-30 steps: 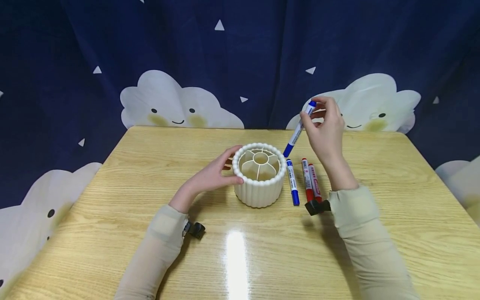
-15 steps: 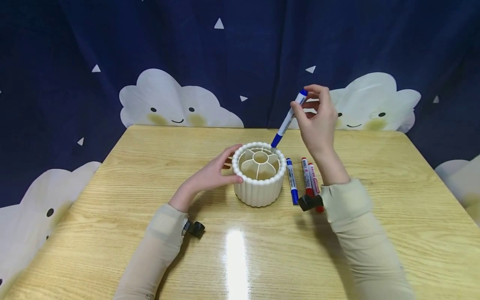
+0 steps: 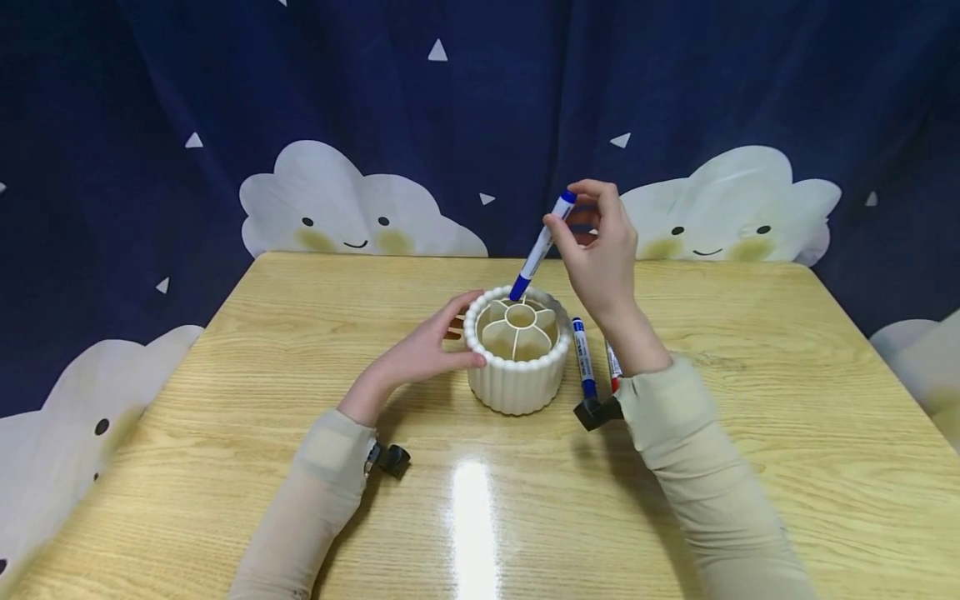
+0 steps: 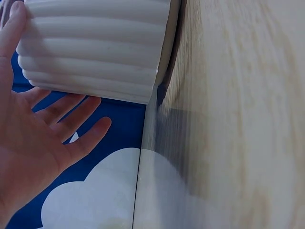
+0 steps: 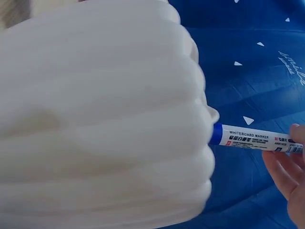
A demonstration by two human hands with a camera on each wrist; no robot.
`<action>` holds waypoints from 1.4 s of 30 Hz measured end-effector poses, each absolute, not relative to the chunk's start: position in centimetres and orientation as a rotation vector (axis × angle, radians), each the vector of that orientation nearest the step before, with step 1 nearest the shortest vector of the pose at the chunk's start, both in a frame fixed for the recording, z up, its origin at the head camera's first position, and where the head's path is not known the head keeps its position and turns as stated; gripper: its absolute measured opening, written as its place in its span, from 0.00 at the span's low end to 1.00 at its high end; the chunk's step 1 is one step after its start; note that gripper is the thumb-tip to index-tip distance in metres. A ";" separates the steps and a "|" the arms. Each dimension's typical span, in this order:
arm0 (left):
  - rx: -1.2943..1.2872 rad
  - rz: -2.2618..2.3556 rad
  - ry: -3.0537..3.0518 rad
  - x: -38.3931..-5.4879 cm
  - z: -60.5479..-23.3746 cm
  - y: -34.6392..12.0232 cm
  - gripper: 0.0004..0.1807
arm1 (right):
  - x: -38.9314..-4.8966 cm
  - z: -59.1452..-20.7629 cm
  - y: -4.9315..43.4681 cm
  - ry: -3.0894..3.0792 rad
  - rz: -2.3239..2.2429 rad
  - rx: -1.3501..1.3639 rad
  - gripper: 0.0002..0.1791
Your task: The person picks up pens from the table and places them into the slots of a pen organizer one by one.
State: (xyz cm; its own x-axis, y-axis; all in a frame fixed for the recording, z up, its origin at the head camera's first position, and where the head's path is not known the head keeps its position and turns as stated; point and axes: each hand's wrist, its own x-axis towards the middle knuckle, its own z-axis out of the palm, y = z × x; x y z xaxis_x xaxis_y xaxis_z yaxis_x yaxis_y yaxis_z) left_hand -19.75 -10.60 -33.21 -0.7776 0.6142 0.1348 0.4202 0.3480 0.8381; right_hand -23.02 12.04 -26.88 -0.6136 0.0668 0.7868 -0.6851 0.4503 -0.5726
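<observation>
White, blue-ended marker [image 3: 541, 247] pinched by the right grip [image 3: 602, 255] tilts over the cream, ribbed round holder [image 3: 517, 386] the relaxed left grip [image 3: 426, 348] touches; aligning seems underway, lowering called for.

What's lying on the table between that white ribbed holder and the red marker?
A blue marker lies between the white ribbed holder and the partly hidden red marker; the head view shows this.

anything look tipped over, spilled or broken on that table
Nothing stands out. The white holder stands upright with no visible damage, the left hand touching its side. The tilted blue marker is simply held by the right hand. A second blue marker lies flat on the table.
</observation>
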 end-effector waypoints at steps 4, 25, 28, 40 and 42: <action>0.931 1.414 2.401 -19.5 -33.0 -10.5 0.45 | -22.8 -27.1 11.7 -1.989 1.233 0.533 0.20; 0.956 1.416 2.398 -20.1 -33.6 -10.5 0.45 | -22.5 -29.6 11.6 -2.159 1.321 0.704 0.18; 0.958 1.420 2.401 -20.9 -34.7 -10.6 0.46 | -22.4 -29.9 11.6 -2.185 1.332 0.740 0.17; 0.979 1.440 2.400 -21.8 -36.3 -11.0 0.48 | -22.5 -31.8 11.6 -2.276 1.298 0.818 0.13; 0.984 1.439 2.399 -21.8 -36.3 -11.0 0.48 | -22.5 -32.1 11.6 -2.285 1.294 0.821 0.13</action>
State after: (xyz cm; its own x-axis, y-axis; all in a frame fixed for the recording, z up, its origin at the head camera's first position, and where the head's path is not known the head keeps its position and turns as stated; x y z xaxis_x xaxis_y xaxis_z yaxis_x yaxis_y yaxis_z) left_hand -21.78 -11.00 -36.33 -0.7661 0.6175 0.1784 0.4480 0.3140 0.8371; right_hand -22.48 11.56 -32.10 -0.7535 -0.2985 0.5858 -0.6559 0.4025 -0.6386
